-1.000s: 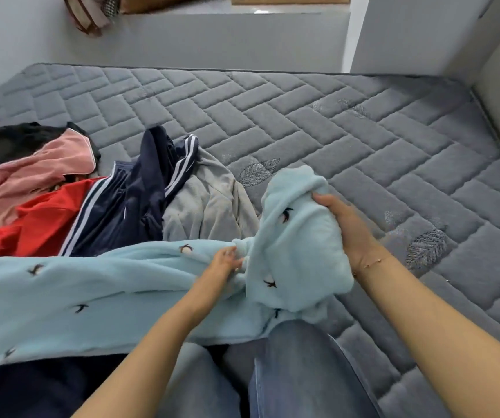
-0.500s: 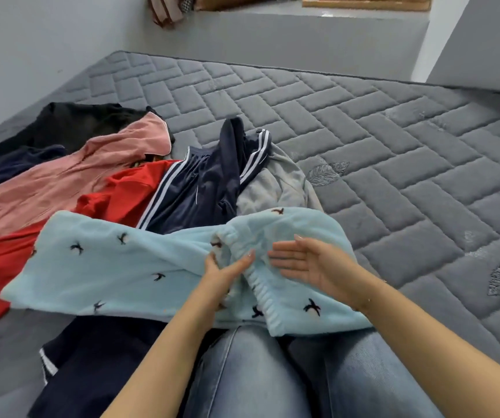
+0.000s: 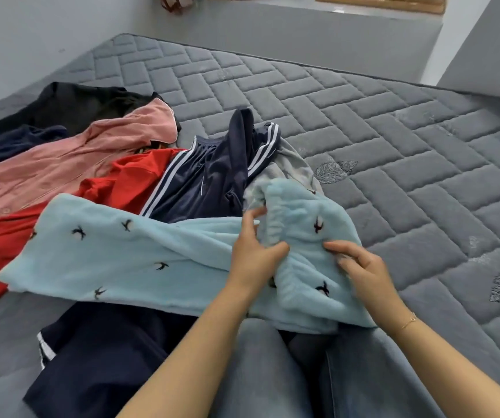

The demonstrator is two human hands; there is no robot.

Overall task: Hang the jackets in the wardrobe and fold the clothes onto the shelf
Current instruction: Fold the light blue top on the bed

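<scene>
Both hands (image 3: 254,254) (image 3: 363,267) — gripping blue fleece garment (image 3: 128,260)

We are in a home bedroom: a bare quilted grey mattress (image 3: 363,122) fills the frame, loose clothes (image 3: 98,164) piled at left.

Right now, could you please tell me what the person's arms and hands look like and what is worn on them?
Both forearms are bare, with no sleeves in view. The right wrist carries a thin gold chain bracelet. The left hand and right hand wear no gloves.
</scene>
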